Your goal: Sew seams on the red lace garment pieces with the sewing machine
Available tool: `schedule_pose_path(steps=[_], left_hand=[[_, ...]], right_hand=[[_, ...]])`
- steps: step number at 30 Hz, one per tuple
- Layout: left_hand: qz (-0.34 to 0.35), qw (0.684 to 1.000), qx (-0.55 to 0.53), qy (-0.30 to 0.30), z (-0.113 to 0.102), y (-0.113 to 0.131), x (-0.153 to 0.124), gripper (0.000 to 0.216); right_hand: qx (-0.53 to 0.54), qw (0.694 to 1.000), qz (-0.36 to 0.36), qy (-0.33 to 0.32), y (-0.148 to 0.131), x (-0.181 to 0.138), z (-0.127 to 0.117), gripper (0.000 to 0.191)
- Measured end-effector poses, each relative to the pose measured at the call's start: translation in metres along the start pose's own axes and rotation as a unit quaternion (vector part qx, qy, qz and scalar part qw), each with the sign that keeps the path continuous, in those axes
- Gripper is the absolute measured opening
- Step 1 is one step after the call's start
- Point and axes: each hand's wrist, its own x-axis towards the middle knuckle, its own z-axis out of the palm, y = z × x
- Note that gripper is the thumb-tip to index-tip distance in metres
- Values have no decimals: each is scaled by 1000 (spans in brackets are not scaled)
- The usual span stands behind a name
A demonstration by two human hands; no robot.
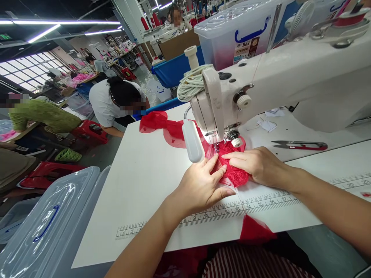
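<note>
Red lace fabric lies bunched under the needle and presser foot of a white sewing machine. My left hand rests on its near left side, fingers spread, fingertips close to the foot. From the right, my right hand lies over the lace with its index finger stretched toward the foot; its thumb is hidden. Sheer red fabric trails behind to the left across the white table. A pale, rounded attachment hangs just above my left fingers.
Thread snips and paper scraps lie right of the needle. A printed ruler runs along the front edge, where a red cloth piece hangs. Lidded plastic boxes stand left. A co-worker bends beyond the table.
</note>
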Motion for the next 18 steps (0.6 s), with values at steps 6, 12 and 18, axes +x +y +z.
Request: schedule_pose_path(steps=[6,12,18], left_hand=[[-8,999,30,18,1,1,-2,81],[7,998,52,40,6,3,-3,81],[6,998,58,28,8,3,-2,83]], right_hand=[[-39,999,19,-1,-1,-1,1,28],[-49,998,26,-10,0,-3,1,32],[-55,998,37,9,0,-5,7,31]])
